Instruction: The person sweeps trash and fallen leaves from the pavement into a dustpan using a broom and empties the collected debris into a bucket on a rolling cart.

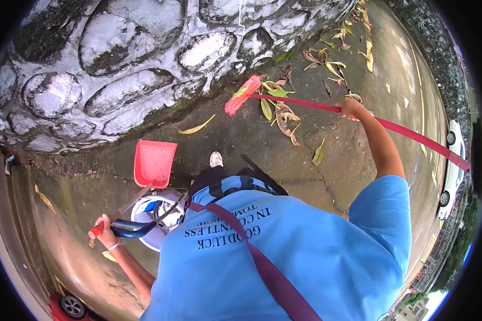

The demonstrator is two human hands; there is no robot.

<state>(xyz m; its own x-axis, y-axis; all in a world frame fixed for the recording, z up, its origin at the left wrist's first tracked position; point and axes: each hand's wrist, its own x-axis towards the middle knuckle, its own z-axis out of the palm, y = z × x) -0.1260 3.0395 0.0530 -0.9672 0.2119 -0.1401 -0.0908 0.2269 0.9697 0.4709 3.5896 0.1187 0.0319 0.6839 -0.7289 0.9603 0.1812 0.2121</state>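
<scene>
My right hand [352, 108] is closed around the red pole of a broom [310, 102]. The broom's red bristle head [243, 94] rests on the ground beside the stone wall, touching or close to several fallen leaves [277, 99]. On the other side, my left hand [105, 231] grips the red-tipped end of a long-handled dustpan. Its red pan [154, 162] lies near the ground, open side toward the wall. Close to that hand is a dark blue curved handle [128, 229]; whether my fingers also hold it I cannot tell.
A pale bucket [147, 243] with blue and white things in it stands at my left side. The stone wall [128, 91] runs along the front. Scattered leaves [326, 61] lie along its base. A white car [451, 168] is far right, a red car [64, 307] lower left.
</scene>
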